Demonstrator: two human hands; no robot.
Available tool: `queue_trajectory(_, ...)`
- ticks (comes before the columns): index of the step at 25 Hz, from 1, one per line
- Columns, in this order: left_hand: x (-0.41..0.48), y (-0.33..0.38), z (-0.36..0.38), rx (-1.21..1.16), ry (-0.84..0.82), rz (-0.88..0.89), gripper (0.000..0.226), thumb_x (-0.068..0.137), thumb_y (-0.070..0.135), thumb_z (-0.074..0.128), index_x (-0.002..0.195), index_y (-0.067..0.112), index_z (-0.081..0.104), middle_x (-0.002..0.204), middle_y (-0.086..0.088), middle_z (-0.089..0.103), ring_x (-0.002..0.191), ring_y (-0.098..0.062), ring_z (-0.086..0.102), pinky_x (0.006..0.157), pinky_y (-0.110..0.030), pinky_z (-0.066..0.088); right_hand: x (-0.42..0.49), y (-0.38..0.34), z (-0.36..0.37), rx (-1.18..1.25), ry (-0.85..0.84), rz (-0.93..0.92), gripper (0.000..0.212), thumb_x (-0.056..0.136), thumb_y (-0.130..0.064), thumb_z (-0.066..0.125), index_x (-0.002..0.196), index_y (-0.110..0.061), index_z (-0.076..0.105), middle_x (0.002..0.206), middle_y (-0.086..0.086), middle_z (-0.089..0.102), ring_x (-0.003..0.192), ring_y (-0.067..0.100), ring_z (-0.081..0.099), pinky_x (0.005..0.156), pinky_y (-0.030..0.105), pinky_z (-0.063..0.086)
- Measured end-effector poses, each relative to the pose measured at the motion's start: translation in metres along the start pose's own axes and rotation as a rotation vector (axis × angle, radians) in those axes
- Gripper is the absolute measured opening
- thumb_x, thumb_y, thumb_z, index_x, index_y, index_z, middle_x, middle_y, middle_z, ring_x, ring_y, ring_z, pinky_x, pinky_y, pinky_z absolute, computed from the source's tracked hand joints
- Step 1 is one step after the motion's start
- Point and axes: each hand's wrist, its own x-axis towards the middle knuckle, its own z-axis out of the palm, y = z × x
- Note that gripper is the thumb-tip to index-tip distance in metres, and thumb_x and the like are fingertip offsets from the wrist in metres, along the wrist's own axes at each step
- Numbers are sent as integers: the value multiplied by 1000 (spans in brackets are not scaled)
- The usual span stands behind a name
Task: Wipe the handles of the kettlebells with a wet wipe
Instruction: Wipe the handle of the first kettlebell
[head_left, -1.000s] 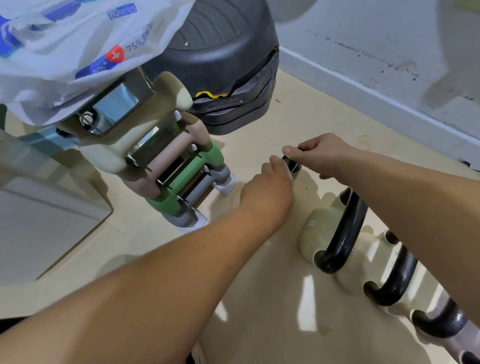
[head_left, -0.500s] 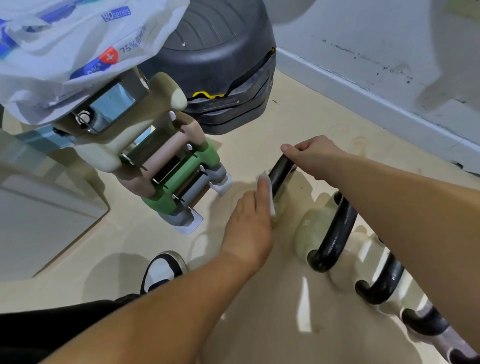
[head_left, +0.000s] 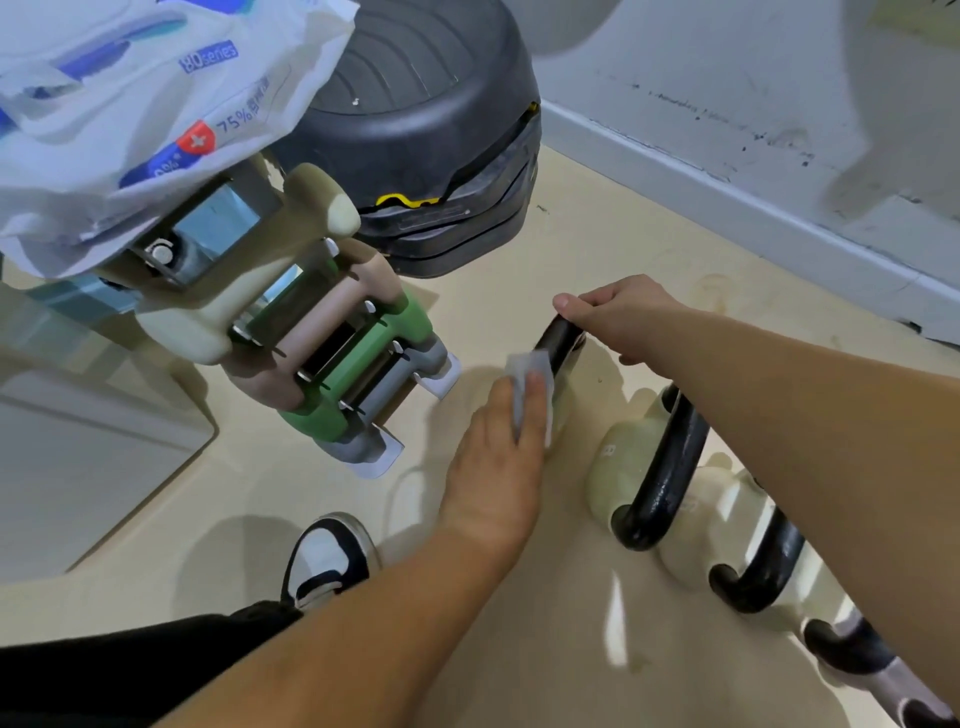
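Note:
A row of cream kettlebells with black handles runs along the floor to the lower right. My right hand (head_left: 626, 319) grips the top of the farthest kettlebell's black handle (head_left: 555, 339). My left hand (head_left: 498, 457) holds a white wet wipe (head_left: 527, 384) wrapped against the near side of that same handle, low down toward the bell. The bell's cream body is mostly hidden behind my left hand. The neighbouring kettlebell (head_left: 615, 457) stands just to the right, its handle (head_left: 670, 457) partly covered by my right forearm.
A rack of coloured dumbbells (head_left: 311, 358) stands at the left, with a wet-wipe pack (head_left: 156, 109) lying on top of it. A black stack of step platforms (head_left: 431, 135) sits behind. A grey wall baseboard (head_left: 727, 197) runs along the back. My shoe (head_left: 327, 561) is on the cream floor.
My left hand has slid down the handle from its top toward the bell, bringing the wipe into view. My right hand has kept its grip on the top.

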Motion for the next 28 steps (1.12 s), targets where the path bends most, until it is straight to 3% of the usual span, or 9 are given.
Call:
queue_trajectory(4, 6, 6, -19, -177, -130, -61, 73, 100, 45, 23, 161, 16, -5, 153, -19, 27, 134, -35, 38, 104, -43, 41, -3, 0, 4, 1, 20, -6, 45, 93, -55, 60, 108, -15, 77, 83, -2, 62, 73, 21, 53, 94, 43, 55)
queue_trajectory(8, 72, 16, -50, -631, -203, -283, 49, 105, 47, 19, 134, 17, 47, 117, -8, 58, 111, -34, 55, 92, -46, 46, -3, -2, 5, -42, 26, -25, 44, 96, -52, 57, 105, -14, 78, 67, -2, 55, 63, 19, 47, 75, 38, 52)
queue_trajectory(10, 63, 3, -42, -835, -159, -371, 38, 107, 44, 24, 111, 22, 54, 93, 4, 59, 93, -27, 57, 83, -42, 49, -4, -1, 9, -45, 46, -51, 45, 97, -52, 54, 106, -13, 76, 66, -3, 56, 62, 19, 47, 67, 32, 44)
queue_trajectory(12, 25, -1, -23, -728, -30, -308, 28, 108, 38, 33, 127, 28, 50, 105, 9, 60, 99, -18, 55, 83, -36, 47, -5, 3, 12, -85, 73, -128, 45, 98, -52, 51, 105, -14, 73, 73, -4, 63, 72, 23, 55, 69, 31, 44)
queue_trajectory(14, -9, 4, -9, -655, 12, -286, 51, 107, 27, 41, 155, 34, 26, 140, 10, 48, 122, -12, 47, 95, -27, 40, -10, 5, 13, -227, 128, -228, 40, 98, -51, 50, 107, -18, 71, 86, -1, 70, 87, 27, 61, 80, 34, 50)
queue_trajectory(16, -20, 4, -1, -667, 19, -348, 67, 105, 15, 46, 161, 31, 13, 156, 9, 35, 135, -12, 40, 97, -21, 35, -17, 3, 15, -394, 160, -343, 36, 97, -53, 53, 112, -26, 72, 105, -2, 72, 104, 26, 63, 90, 39, 52)
queue_trajectory(20, 10, 6, -6, -546, 9, -366, 50, 95, 7, 52, 142, 13, 39, 130, -7, 53, 116, -29, 52, 95, -39, 46, -27, 7, 9, -440, -18, -412, 74, 81, -63, 72, 143, -26, 57, 158, -7, 43, 143, 15, 41, 108, 25, 33)
queue_trajectory(24, 38, 8, -24, -455, -61, -345, 31, 92, 9, 52, 122, 13, 44, 111, -6, 57, 96, -30, 59, 74, -41, 48, -24, 11, 13, -410, -1, -416, 83, 79, -62, 74, 150, -27, 48, 164, -7, 32, 149, 13, 33, 112, 24, 26)
queue_trajectory(28, 8, -6, 4, -633, 92, -254, 59, 90, 6, 53, 145, 23, 38, 117, 0, 56, 101, -22, 55, 83, -39, 51, -25, 14, 19, -405, 29, -417, 83, 81, -61, 73, 152, -26, 46, 165, -8, 29, 150, 15, 32, 116, 27, 25)
